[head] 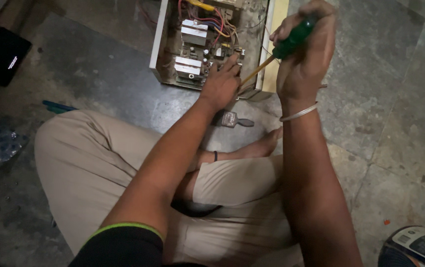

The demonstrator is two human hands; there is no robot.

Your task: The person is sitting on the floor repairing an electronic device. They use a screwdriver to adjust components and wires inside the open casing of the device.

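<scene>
**Head view: screwdriver angled into an open metal box**

Nearest, bent knees in beige trousers (98,163) and a bare foot (262,146) rest on the stone floor (380,123). Past them, the right hand (304,59) is clenched around the green handle of a screwdriver (291,39), wrist raised, shaft slanting down to the box's near corner. The tool looks light and stiff, best held by that handle. The left hand (221,85) presses flat, fingers spread, gripping nothing, on the fragile-looking circuit board (192,49) inside the metal box (160,34).
</scene>
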